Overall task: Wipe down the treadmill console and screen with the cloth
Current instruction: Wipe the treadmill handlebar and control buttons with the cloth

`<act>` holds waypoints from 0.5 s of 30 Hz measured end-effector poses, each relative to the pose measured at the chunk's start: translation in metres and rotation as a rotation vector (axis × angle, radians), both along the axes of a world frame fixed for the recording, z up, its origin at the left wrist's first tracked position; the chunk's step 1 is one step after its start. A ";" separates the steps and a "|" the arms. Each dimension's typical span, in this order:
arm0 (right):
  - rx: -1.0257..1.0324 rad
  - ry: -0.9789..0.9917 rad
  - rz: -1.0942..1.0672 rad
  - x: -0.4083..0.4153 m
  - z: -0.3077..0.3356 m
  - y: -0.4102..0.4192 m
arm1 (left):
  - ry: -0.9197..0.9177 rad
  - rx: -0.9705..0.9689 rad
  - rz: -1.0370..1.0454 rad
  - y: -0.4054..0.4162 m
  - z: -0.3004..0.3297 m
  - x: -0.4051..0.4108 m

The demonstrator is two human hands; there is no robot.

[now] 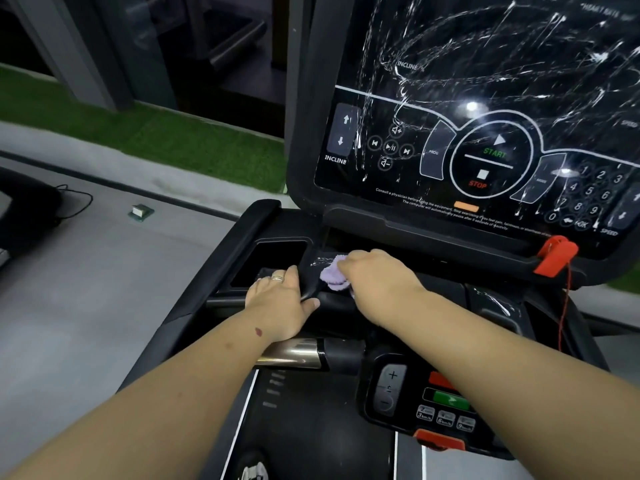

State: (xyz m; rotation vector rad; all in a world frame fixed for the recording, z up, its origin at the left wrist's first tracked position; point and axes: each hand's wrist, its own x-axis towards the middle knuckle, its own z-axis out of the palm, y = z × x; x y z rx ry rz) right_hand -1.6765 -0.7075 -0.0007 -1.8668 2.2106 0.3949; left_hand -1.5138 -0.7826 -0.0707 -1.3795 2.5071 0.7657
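The treadmill's black screen (485,98) fills the upper right, streaked with white wet marks, above a console panel (415,157) with START and STOP buttons. Below it, my right hand (374,275) presses a bunched lilac cloth (333,277) against the black console tray (311,263) just under the screen. My left hand (280,299) rests flat beside it, fingers spread over the tray's rim next to a rectangular cup recess (273,261). A ring shows on one finger.
A red safety clip (556,254) with a red cord hangs at the console's right. A lower control pad (426,396) and chrome handlebar grip (294,353) sit near my forearms. Grey floor, a green turf strip (138,133) and a small box (141,212) lie left.
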 end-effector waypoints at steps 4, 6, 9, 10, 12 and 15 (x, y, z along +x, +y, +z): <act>0.057 -0.034 0.001 -0.024 0.004 0.014 | 0.008 -0.017 -0.001 -0.002 0.000 0.005; 0.049 -0.002 -0.031 -0.025 0.005 0.018 | 0.007 -0.022 -0.007 -0.003 -0.002 0.007; 0.006 -0.008 0.007 0.001 -0.002 -0.001 | -0.003 -0.024 -0.014 -0.004 -0.003 0.006; 0.006 -0.024 0.033 0.010 -0.005 -0.008 | -0.007 -0.024 -0.015 -0.004 -0.004 0.006; 0.017 -0.034 0.054 0.017 -0.003 -0.015 | -0.005 -0.022 -0.018 -0.005 -0.004 0.006; 0.073 -0.014 0.020 -0.005 0.010 0.003 | 0.014 -0.027 -0.016 -0.005 -0.006 0.007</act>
